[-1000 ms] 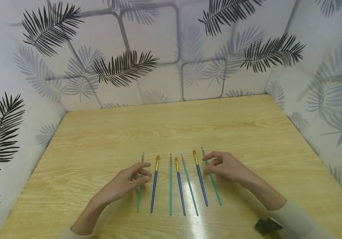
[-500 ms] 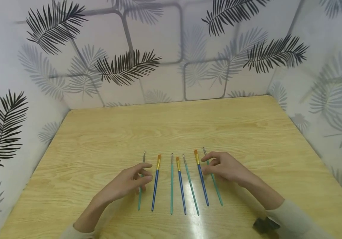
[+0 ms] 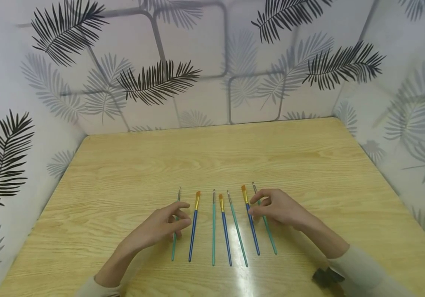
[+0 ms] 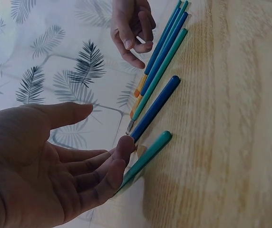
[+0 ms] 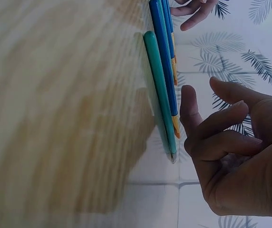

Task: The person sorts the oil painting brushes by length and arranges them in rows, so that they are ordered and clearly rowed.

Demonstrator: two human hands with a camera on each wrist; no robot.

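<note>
Several paintbrushes lie in a row on the wooden table, tips pointing away. My left hand (image 3: 164, 225) hovers over the leftmost teal brush (image 3: 173, 247), fingers loosely bent and holding nothing. Just right of it lies a blue brush (image 3: 193, 231) with an orange tip. In the middle are a teal brush (image 3: 213, 235), a shorter-looking blue brush (image 3: 225, 235) and a slanted teal brush (image 3: 238, 235). My right hand (image 3: 281, 208), loosely curled and without anything in it, is over the rightmost teal brush (image 3: 268, 233); its fingertips overlap the blue brush (image 3: 252, 231) beside it.
The pale wooden table (image 3: 197, 161) reaches back to a wall (image 3: 194, 95) papered with leaf prints. A small black object (image 3: 327, 277) shows by the right sleeve (image 3: 361, 266).
Both hands stay almost in place; the right has edged slightly left over the blue brush. The view shifted a little, and the brushes lie as before.
</note>
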